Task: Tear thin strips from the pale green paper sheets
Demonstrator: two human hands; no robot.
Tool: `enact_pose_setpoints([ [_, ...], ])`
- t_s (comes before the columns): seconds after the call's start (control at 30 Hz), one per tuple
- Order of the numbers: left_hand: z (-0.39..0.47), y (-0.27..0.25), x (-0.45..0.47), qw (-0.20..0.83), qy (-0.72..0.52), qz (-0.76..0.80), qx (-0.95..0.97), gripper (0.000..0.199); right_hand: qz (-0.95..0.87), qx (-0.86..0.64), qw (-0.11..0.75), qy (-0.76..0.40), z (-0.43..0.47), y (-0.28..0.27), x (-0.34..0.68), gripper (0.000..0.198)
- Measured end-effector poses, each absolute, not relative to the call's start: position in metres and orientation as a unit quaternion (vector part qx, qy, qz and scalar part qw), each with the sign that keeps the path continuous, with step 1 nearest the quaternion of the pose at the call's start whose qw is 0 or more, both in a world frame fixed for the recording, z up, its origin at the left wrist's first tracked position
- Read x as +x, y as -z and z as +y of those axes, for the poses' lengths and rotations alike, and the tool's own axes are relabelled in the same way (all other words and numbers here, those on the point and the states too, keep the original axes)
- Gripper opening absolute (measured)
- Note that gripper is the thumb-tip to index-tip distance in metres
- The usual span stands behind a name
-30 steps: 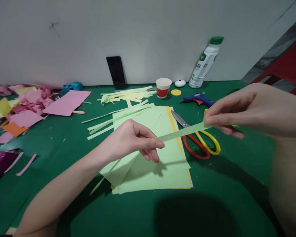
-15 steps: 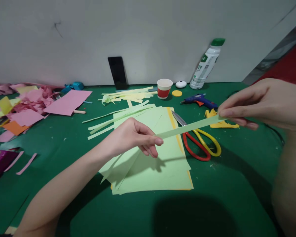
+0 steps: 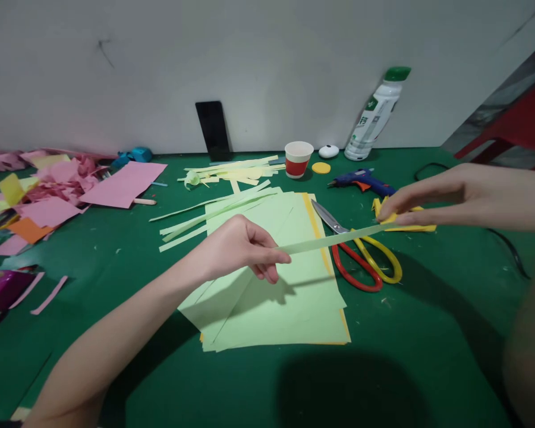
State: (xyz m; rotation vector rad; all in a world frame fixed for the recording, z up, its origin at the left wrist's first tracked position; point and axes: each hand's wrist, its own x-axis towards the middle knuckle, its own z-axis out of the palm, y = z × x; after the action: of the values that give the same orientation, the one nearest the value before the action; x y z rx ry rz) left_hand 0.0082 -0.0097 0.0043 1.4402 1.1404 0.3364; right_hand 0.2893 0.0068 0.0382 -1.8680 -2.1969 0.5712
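Observation:
A narrow pale green paper strip (image 3: 325, 241) stretches between my hands above a stack of light green sheets (image 3: 276, 315). My left hand (image 3: 254, 249) pinches its left end between thumb and fingers. At the strip's right end, the thumb and fingers of my right hand (image 3: 437, 199) close on it, slightly higher up. Scissors (image 3: 370, 270) with one red and one yellow handle lie beneath the strip, their blade tips on the sheets. Yellow paper scraps (image 3: 421, 228) are partly hidden behind my right fingers.
Cut green strips (image 3: 191, 226) lie left of the stack. Behind are a paper cup (image 3: 296, 163), a propped phone (image 3: 214, 131), a leaning bottle (image 3: 374, 119) and a blue glue gun (image 3: 365, 178). Pink paper (image 3: 120, 185) and a purple object (image 3: 4, 297) are at left.
My right hand has shifted slightly left and its fingers have flattened over the strip's end. My left hand has moved slightly left, still pinching the strip.

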Motion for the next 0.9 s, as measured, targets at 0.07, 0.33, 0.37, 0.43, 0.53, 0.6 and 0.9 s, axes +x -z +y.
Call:
enact_pose_setpoints([
  [0.07,-0.013,-0.002,0.012,0.587,-0.129,0.488,0.632,0.016,-0.779,-0.597,0.033,-0.189,-0.001,-0.039,0.272,0.034],
  [0.33,-0.024,0.002,0.020,0.576,-0.112,0.462,0.665,0.014,-0.843,-0.442,0.032,-0.306,-0.033,-0.019,0.203,0.030],
  [0.37,-0.025,0.003,0.020,0.575,-0.115,0.458,0.668,0.014,-0.840,-0.446,0.041,-0.307,-0.034,-0.017,0.200,0.029],
  [0.43,-0.026,0.003,0.020,0.571,-0.124,0.454,0.673,0.015,-0.834,-0.448,0.058,-0.317,-0.035,-0.016,0.196,0.027],
  [0.53,-0.026,0.003,0.020,0.563,-0.135,0.450,0.680,0.016,-0.832,-0.446,0.073,-0.323,-0.033,-0.017,0.195,0.025],
  [0.6,-0.027,0.003,0.019,0.561,-0.138,0.445,0.684,0.016,-0.830,-0.443,0.070,-0.330,-0.032,-0.017,0.196,0.024],
  [0.9,-0.028,-0.003,0.017,0.579,-0.137,0.450,0.666,0.015,-0.831,-0.438,0.080,-0.333,-0.028,-0.022,0.204,0.026],
])
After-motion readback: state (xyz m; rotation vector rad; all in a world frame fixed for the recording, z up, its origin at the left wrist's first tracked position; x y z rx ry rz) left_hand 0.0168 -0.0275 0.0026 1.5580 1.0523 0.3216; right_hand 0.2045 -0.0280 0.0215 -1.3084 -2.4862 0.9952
